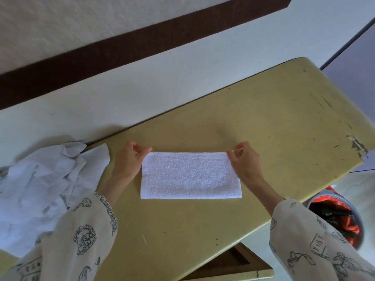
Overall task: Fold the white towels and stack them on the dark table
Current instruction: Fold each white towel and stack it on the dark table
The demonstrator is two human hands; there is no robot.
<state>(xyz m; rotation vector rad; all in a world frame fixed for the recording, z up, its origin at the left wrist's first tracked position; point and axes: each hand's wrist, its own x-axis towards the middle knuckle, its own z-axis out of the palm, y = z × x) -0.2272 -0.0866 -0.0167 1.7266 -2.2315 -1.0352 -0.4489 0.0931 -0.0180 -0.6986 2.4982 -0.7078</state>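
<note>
I've got a small white terry-cloth towel [190,175] lying flat on the yellowish, scuffed tabletop [274,118], folded to a long rectangle, its long side running left-right in front of me. My left hand [129,159] pinches the far-left corner between thumb and fingertips; my right hand [244,158] pinches the far-right corner the same way, the other fingers loosely curled. Both near corners lie free on the table.

Handling, as I judge it: the cloth is light, soft and floppy, with no stiffness, so it'll sag wherever it isn't held. The pile looks grippy rather than slick, so a 2-finger pinch at the corners should hold, and nothing here is fragile. Corners are the right place to take it; grabbing mid-edge would prob bunch it. Next fold likely wants one short end carried over to the other w/ edges kept lined up.

The surface is hard and flat, paint chipped near the right edge, with scratches and specks, and should let the cloth slide a bit. It isn't dark, so I can't tell where the dark table for stacking is; a dark brown wooden piece [237,262] shows below the near edge, unclear what it is.

At left, a crumpled heap of white cloths [42,185] sits partly on the table, just beside my left forearm, presumably still to do. At right, below the table edge, there's a grey round bin with red-orange contents [341,216]. Beyond are a pale floor and a dark brown skirting strip [121,47] along a textured white wall.
</note>
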